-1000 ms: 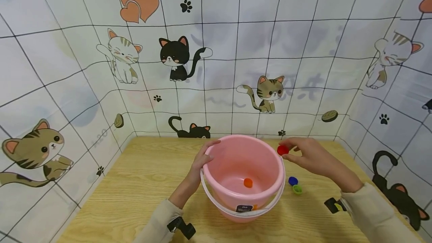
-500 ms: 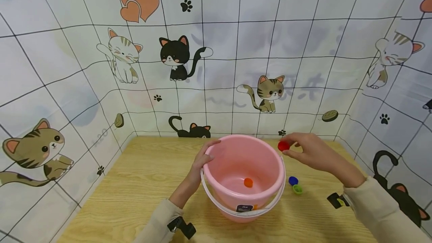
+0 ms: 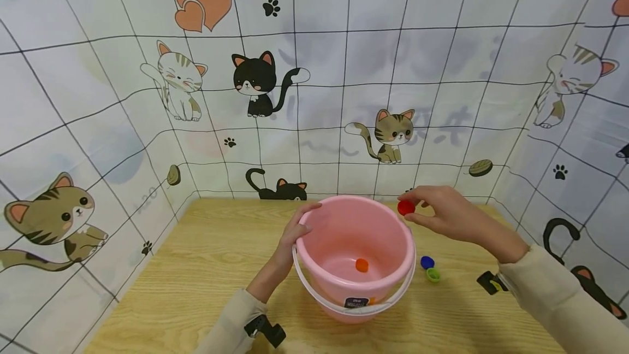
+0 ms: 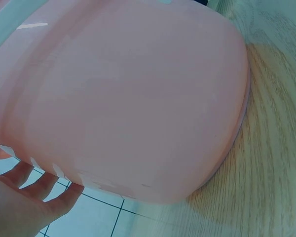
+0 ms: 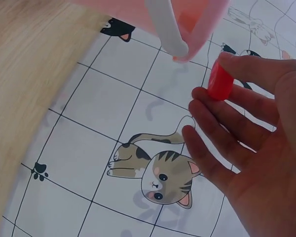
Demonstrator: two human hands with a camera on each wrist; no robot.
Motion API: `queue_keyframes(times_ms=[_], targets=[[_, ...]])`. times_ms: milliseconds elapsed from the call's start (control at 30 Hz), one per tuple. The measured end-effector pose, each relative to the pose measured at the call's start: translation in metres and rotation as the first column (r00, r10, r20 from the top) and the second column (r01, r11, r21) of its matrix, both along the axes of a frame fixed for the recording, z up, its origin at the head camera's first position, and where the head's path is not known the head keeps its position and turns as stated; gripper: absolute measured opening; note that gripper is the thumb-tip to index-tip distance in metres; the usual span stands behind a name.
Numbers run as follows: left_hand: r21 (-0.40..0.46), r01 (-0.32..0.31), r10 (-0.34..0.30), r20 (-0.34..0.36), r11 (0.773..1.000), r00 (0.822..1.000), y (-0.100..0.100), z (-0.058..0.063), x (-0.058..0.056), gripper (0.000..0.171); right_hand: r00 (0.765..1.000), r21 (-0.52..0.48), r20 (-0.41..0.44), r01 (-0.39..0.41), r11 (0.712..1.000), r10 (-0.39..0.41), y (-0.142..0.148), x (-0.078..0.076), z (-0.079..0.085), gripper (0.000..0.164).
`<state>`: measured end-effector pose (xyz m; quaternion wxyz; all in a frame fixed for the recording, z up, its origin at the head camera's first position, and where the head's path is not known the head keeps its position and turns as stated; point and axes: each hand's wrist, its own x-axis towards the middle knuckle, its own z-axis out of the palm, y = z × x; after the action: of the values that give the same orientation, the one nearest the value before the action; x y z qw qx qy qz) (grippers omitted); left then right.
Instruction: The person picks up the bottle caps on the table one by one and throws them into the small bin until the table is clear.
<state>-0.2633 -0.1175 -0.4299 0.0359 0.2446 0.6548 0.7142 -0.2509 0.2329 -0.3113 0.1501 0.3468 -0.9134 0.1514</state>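
A pink bucket (image 3: 330,250) with a white handle (image 3: 339,309) stands upright on the wooden table. My left hand (image 3: 287,247) grips its rim on the left, thumb over the edge; the left wrist view has the fingers (image 4: 64,201) against the outer wall. An orange bottle cap (image 3: 362,265) lies on the bucket's floor. Between thumb and fingertips, my right hand (image 3: 452,218) pinches a red bottle cap (image 5: 220,81), held up just beyond the bucket's right rim. Below that hand, a blue cap (image 3: 427,262) and a green cap (image 3: 433,275) lie side by side on the table.
The light wooden tabletop (image 3: 211,255) ends against a white cloth wall (image 3: 319,97) with grid lines and printed cats, which also runs along both sides. The handle hangs down over the bucket's front.
My right hand has risen with the red cap and then shifted slightly left toward the bucket's rim. The left hand and bucket stay as they were.
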Motion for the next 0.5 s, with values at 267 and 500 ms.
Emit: queue_keyframes(times_ms=[267, 500], targets=[[0.0, -0.005, 0.005, 0.003, 1.0, 1.0, 0.001, 0.0, 0.0, 0.058, 0.998, -0.021, 0.008, -0.06, 0.998, 0.06, -0.009, -0.003, 0.005, 0.027], [-0.009, -0.019, 0.019, 0.004, 1.0, 1.0, 0.001, 0.001, 0.001, 0.058, 0.994, -0.03, 0.043, -0.101, 0.994, 0.102, -0.021, -0.006, 0.01, 0.029]])
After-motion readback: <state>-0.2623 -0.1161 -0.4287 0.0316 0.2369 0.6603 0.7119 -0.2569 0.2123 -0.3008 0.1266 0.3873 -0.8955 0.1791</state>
